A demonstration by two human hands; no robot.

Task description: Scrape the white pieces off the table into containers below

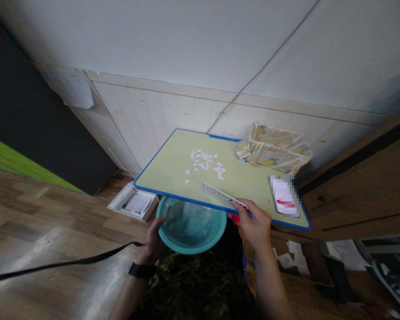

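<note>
My left hand [154, 235] is closed on the left rim of a round teal plastic colander [191, 249], held below the front edge of the table. A few faint bits seem to lie in it, too blurred to name. In my right hand [256, 222] is a knife [216, 192] with a row of holes along its pale blade, gripped at the handle end. Its blade lies low over the table, pointing left and away. Just beyond the blade, small flat white pieces [203, 160] are scattered on the pale green tabletop [163, 162] with a blue rim.
A fabric-lined basket [273, 149] stands at the table's back right, with a phone [284, 195] near the right corner. An open white box [133, 202] sits on the floor at left. Cardboard boxes [356, 195] border the right side. A white wall [173, 102] rises behind.
</note>
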